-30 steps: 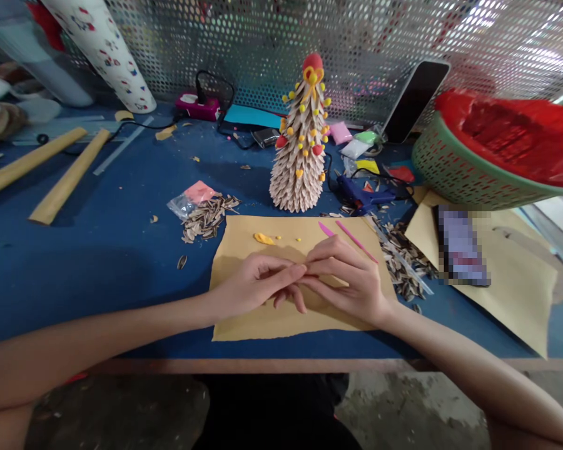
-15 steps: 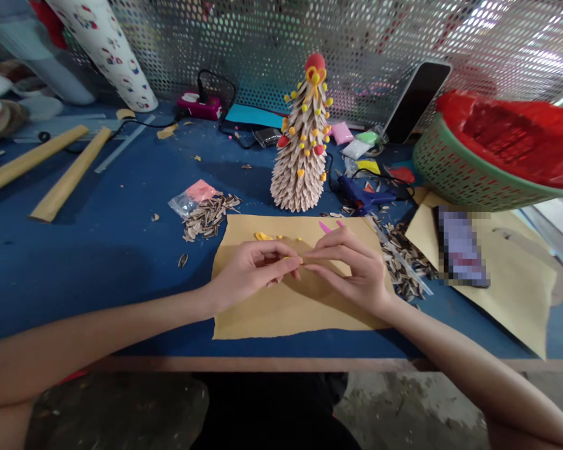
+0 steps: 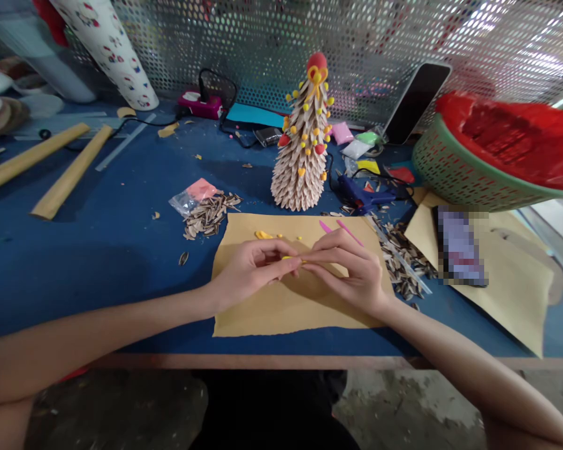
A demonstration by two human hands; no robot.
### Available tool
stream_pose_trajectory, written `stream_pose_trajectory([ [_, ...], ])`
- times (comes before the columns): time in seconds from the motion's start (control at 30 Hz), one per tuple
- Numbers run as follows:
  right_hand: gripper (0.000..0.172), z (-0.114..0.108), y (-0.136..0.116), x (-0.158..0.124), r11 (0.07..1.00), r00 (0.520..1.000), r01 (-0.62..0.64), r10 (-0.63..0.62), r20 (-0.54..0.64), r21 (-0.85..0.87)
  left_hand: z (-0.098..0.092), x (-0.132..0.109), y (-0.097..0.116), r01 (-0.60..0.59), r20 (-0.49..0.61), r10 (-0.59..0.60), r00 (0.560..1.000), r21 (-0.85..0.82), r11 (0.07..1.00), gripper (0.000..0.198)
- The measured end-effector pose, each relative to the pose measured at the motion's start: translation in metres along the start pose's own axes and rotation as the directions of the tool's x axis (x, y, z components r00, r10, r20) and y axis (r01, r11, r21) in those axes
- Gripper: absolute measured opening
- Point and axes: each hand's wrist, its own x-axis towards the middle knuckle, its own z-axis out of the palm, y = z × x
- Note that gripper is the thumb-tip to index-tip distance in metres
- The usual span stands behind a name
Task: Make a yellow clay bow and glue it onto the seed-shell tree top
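Observation:
My left hand (image 3: 258, 267) pinches a small bit of yellow clay (image 3: 287, 257), mostly hidden by the fingers. Fingertips of my right hand (image 3: 351, 269) meet it there, closed against the same piece. Both hands hover over a sheet of tan paper (image 3: 263, 312). Beyond them on the paper lie a yellow-orange clay lump (image 3: 263, 235), a few tiny yellow balls and pink modelling tools (image 3: 349, 232). Behind the sheet stands a cone-shaped tree (image 3: 300, 169) covered in seed shells, dotted with yellow, orange and red balls and topped by a red ball and an orange bow.
Shell piles (image 3: 209, 219) flank the paper. A blue glue gun (image 3: 366, 195), clay packets (image 3: 356, 149), a propped phone (image 3: 417, 103) and a green basket (image 3: 478, 178) with red plastic stand right. Tan paper-covered strips (image 3: 70, 178) lie left; a perforated metal panel (image 3: 258, 37) rises behind.
My right fingers have shifted slightly, and more of the yellow clay and of the pink tools shows. The view has moved a little; everything else stays in place.

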Motion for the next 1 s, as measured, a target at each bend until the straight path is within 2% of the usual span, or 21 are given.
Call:
stream_pose_trajectory([
  [0.27, 0.017, 0.003, -0.001, -0.001, 1.000, 1.000, 0.024, -0.024, -0.007, -0.002, 0.003, 0.001, 0.003, -0.013, 0.013, 0.012, 1.000, 0.036, 0.999, 0.017],
  [0.4, 0.017, 0.003, -0.005, 0.001, 0.998, 0.998, 0.053, -0.054, -0.029, -0.034, 0.002, -0.001, 0.003, -0.108, -0.001, 0.110, 0.994, 0.161, 0.981, 0.017],
  [0.47, 0.016, 0.003, -0.005, 0.001, 0.999, 0.999, 0.010, -0.012, -0.049, -0.047, 0.001, -0.002, 0.000, -0.271, 0.015, 0.284, 0.959, 0.351, 0.896, 0.010],
  [0.5, 0.014, 0.002, -0.004, 0.001, 0.998, 0.997, -0.035, 0.032, -0.065, -0.056, 0.001, -0.003, -0.001, -0.380, 0.065, 0.395, 0.916, 0.456, 0.805, 0.007],
  [0.57, 0.009, 0.000, 0.000, 0.001, 0.987, 0.984, -0.153, 0.147, -0.102, -0.055, 0.000, -0.006, -0.005, -0.581, 0.240, 0.561, 0.793, 0.576, 0.575, 0.007],
  [0.6, 0.007, -0.001, 0.002, 0.001, 0.977, 0.973, -0.208, 0.202, -0.110, -0.044, 0.000, -0.007, -0.007, -0.650, 0.329, 0.591, 0.736, 0.587, 0.482, 0.008],
  [0.63, 0.005, -0.002, 0.005, 0.000, 0.969, 0.964, -0.248, 0.244, -0.105, -0.024, -0.001, -0.007, -0.009, -0.690, 0.395, 0.594, 0.701, 0.586, 0.424, 0.007],
  [0.67, 0.004, -0.003, 0.007, -0.001, 0.963, 0.959, -0.270, 0.269, -0.087, -0.006, -0.002, -0.008, -0.010, -0.705, 0.434, 0.582, 0.688, 0.591, 0.392, 0.006],
  [0.73, 0.004, -0.005, 0.009, -0.002, 0.962, 0.961, -0.274, 0.274, -0.033, 0.015, -0.004, -0.008, -0.011, -0.699, 0.468, 0.552, 0.691, 0.629, 0.341, 0.010],
  [0.87, 0.009, -0.008, 0.011, -0.006, 0.981, 0.980, -0.193, 0.192, 0.056, 0.005, -0.009, -0.004, -0.013, -0.680, 0.497, 0.531, 0.686, 0.697, 0.227, 0.020],
  [1.0, 0.011, -0.010, 0.013, -0.010, 0.988, 0.983, -0.155, 0.156, 0.098, -0.020, -0.014, 0.000, -0.016, -0.663, 0.484, 0.544, 0.686, 0.723, 0.193, 0.020],
])
